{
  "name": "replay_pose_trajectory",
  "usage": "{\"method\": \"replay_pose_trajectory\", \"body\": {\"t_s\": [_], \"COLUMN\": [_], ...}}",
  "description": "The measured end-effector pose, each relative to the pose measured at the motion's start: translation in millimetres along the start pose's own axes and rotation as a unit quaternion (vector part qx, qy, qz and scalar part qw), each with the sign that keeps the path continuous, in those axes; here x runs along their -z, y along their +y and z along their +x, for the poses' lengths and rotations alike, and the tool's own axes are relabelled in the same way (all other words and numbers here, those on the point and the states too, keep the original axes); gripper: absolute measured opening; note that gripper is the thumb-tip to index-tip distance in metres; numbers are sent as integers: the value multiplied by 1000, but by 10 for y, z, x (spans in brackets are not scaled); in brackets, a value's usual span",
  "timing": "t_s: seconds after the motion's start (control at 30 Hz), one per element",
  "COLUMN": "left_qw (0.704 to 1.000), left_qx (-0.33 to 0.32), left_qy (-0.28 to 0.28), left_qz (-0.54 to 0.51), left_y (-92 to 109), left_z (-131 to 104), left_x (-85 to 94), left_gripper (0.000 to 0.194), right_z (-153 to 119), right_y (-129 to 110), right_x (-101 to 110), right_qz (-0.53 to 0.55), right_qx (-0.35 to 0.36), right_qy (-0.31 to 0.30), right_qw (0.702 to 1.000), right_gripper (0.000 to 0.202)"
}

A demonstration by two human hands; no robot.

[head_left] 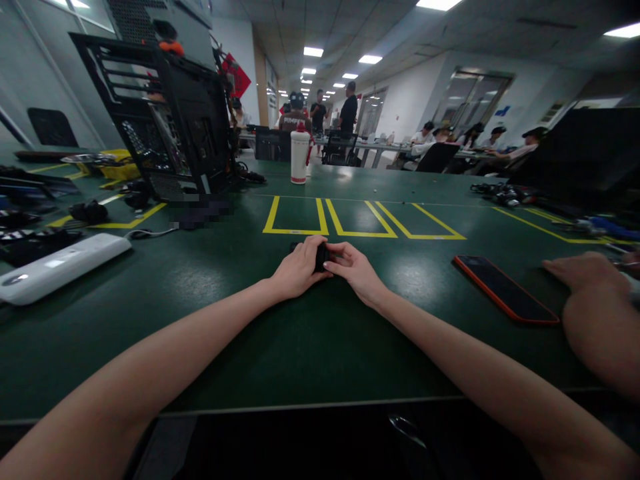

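Both my hands meet over the green table (pixel 310 347), just in front of the yellow tape outlines. My left hand (pixel 300 268) is closed around a small black object (pixel 321 257), its fingers curled over the top. From the right, my right hand (pixel 356 268) pinches the same object's side between thumb and fingertips. A bit of black shows beyond the left knuckles. Most of the object is hidden by my fingers, and I cannot make out what it is.
A phone in an orange case (pixel 505 288) lies at right beside another person's hand (pixel 590 273). A white power strip (pixel 65 267) and an open black computer case (pixel 185 120) are at left. Farther back stands a white bottle (pixel 299 157). Cables lie at both sides.
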State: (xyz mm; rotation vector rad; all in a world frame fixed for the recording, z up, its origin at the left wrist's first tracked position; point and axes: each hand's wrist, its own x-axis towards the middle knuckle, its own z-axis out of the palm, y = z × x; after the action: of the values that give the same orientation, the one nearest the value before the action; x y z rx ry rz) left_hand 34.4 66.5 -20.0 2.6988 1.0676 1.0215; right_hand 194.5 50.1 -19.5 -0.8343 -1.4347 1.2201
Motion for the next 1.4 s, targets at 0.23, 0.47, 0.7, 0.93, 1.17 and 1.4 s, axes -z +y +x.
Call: {"method": "replay_pose_trajectory", "body": {"t_s": [0.23,0.47,0.7,0.93,1.17,1.4], "left_qw": [1000,1000,1000,1000,1000,1000], "left_qx": [5,7,5,15,19,17], "left_qy": [1,-5,1,-1,-2,4], "left_qz": [11,-3,-8,-6,-4,1], "left_y": [1,16,15,34,28,29], "left_z": [7,-3,-4,2,-13,-3], "left_x": [-12,11,-3,8,9,-11], "left_gripper": [63,62,61,60,59,60], "right_z": [54,25,2,41,-11,50], "right_y": [51,28,-13,24,-1,32], "right_x": [-2,23,-35,-10,-18,-23], "right_qz": [-22,2,-10,-26,-6,-44], "right_qx": [-14,-18,-10,-11,6,19], "right_qy": [41,-2,26,22,0,49], "right_qw": [999,1000,1000,999,1000,998], "right_gripper": [27,30,19,32,25,23]}}
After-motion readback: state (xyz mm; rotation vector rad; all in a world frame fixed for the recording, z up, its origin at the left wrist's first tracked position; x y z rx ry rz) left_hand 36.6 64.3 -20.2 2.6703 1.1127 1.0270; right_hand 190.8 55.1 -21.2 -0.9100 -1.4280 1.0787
